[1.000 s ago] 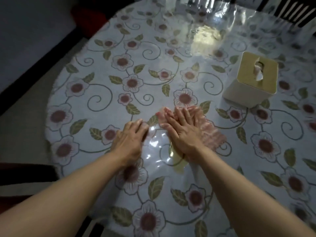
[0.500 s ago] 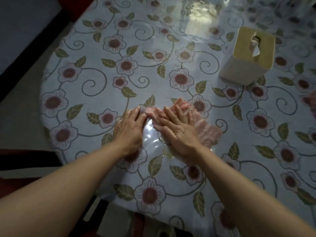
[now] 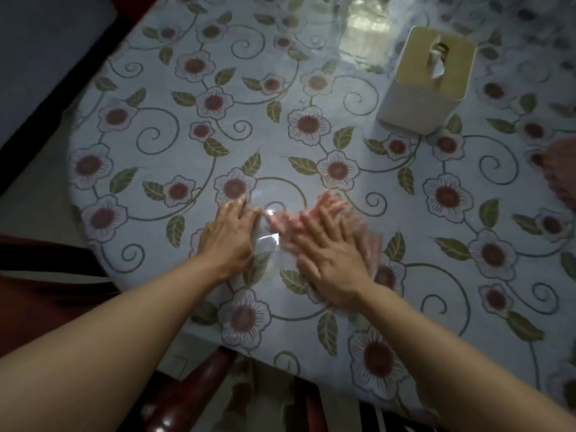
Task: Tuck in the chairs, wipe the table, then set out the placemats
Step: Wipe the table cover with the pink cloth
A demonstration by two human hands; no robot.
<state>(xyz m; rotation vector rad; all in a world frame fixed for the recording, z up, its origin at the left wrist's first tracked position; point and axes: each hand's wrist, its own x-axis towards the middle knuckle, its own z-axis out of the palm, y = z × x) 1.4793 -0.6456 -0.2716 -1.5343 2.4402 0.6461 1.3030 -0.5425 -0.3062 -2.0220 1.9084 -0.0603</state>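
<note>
A round table (image 3: pixel 156 120) carries a floral cloth under clear plastic. My right hand (image 3: pixel 330 260) lies flat on a pink cloth (image 3: pixel 282 221), pressing it against the table near the front edge; both are blurred by motion. The cloth shows beyond the fingertips and on the hand's right side. Just left of the cloth, my left hand (image 3: pixel 229 235) rests palm down on the tabletop, holding nothing.
A beige tissue box (image 3: pixel 427 85) stands at the back right. A pink fabric thing (image 3: pixel 561 173) pokes in at the right edge. A dark red wooden chair (image 3: pixel 193 391) sits under the near table edge, and another dark red shape (image 3: pixel 37 275) is at the left.
Both hands and the pink cloth have slid across the table toward the near edge. The right hand is now blurred.
</note>
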